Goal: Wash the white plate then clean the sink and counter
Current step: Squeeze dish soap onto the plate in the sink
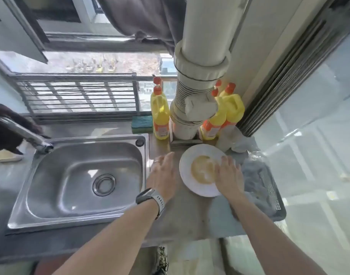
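A white plate [188,165] with a yellow-brown smear in its middle lies on the grey counter [190,215], right of the steel sink [74,175]. My right hand [228,175] lies over the plate's right part with straight fingers. My left hand [164,173], with a ring and a wristwatch, is spread flat just left of the plate, between plate and sink; whether it touches the rim I cannot tell. The sink basin holds nothing, and its tap [23,133] reaches in from the far left.
Yellow detergent bottles [160,114] with orange caps stand around a thick white pipe [192,108] behind the plate. A green sponge [142,124] lies at the back. A grey cloth on a dark tray [267,185] sits right of the plate. The counter's front edge is near.
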A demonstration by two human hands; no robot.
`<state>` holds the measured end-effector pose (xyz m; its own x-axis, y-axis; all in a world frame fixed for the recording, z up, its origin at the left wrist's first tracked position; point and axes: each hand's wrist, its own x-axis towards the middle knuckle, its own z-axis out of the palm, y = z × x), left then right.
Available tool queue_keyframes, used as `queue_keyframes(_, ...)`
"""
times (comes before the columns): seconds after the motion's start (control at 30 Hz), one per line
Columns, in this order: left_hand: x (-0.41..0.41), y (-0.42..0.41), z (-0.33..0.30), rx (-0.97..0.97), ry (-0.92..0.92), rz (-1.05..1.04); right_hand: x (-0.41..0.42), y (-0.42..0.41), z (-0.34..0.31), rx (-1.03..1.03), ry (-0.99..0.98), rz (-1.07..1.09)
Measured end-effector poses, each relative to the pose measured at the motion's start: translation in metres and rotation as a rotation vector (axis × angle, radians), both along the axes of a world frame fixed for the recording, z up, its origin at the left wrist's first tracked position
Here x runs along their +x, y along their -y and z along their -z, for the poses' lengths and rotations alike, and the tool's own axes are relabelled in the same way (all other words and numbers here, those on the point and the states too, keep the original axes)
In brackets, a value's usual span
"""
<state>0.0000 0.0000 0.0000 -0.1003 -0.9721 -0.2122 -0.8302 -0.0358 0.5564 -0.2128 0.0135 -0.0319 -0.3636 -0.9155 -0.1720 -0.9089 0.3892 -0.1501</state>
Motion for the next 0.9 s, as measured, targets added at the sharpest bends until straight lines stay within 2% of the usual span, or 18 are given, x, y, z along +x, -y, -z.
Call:
queue_keyframes(0.13, -0.032, 0.017, 0.024, 0.051, -0.023, 0.005, -0.027, 0.033, 0.024, 0.052, -0.175, -0.099)
queue_keyframes(0.37, -0.068, 0.031, 0.073, 0.232, -0.046, -0.205, -0.047, 0.056, 0.052, 0.211, -0.380, -0.157)
queue_keyframes(0.53, -0.068, 0.031, 0.085, 0.331, -0.057, -0.236, -0.047, 0.067, 0.061, 0.243, -0.375, -0.143)
queue_keyframes(0.77, -0.045, 0.033, 0.094, 0.308, -0.102, -0.234, -0.038, 0.067, 0.056, 0.245, -0.313, -0.103)
queue_keyframes(0.9, -0.020, 0.037, 0.084, 0.262, -0.120, -0.210, -0.020, 0.057, 0.048, 0.201, -0.204, -0.052)
